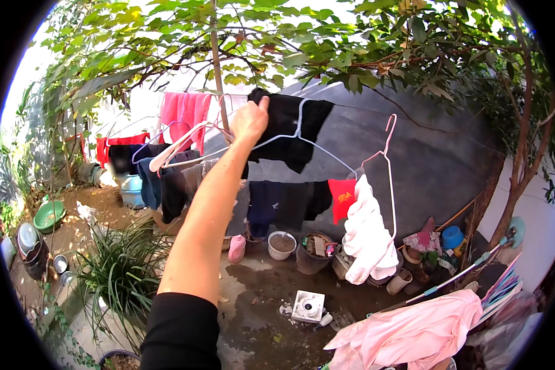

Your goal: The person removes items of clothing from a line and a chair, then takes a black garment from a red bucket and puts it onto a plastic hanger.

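Note:
My left hand reaches up at the centre, with its fingers closed on the upper left edge of a black garment at the clothesline. A light blue hanger hangs in front of this cloth. Just left of my hand, pale pink and white hangers cluster on the line. To the right, a white twisted cloth hangs from a pink hanger, beside a small red cloth. My right hand is out of view.
Dark clothes and pink towels hang behind. Below stand a grey-white pot and a white square block on wet ground. A pink garment lies at lower right, near several hangers. A leafy plant grows at left.

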The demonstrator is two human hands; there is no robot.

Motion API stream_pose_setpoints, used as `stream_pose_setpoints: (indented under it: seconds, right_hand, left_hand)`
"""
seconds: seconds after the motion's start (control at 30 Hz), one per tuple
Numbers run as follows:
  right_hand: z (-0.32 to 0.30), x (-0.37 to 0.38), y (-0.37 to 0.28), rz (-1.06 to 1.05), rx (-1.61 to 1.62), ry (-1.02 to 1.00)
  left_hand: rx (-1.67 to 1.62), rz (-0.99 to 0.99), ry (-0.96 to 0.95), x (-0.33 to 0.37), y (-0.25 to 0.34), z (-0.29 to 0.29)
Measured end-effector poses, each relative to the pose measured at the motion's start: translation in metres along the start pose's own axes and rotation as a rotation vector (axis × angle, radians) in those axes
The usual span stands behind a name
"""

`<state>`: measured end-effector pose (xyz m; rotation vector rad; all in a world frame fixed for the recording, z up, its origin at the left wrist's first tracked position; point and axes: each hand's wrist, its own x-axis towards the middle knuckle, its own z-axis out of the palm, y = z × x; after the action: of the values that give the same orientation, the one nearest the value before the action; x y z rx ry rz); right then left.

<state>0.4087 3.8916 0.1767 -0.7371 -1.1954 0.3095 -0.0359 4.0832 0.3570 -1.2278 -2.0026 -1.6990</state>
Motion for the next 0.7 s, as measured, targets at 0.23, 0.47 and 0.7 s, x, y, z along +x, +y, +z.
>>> stream_pose_setpoints:
  seconds: [0.23,0.47,0.7]
  right_hand:
    - [-0.008,-0.008,-0.001,0.003,-0.046,0.063]
    - [-0.023,-0.012,-0.011,-0.029,-0.092,0.111]
    - [-0.019,-0.013,-0.005,-0.052,-0.066,0.091]
  left_hand:
    - [0.182,-0.022,0.114,0.024,-0.046,-0.034]
    - [0.209,0.625,0.701,-0.031,-0.014,-0.02]
    - [-0.93,0.14,-0.769,-0.165,0.12,0.034]
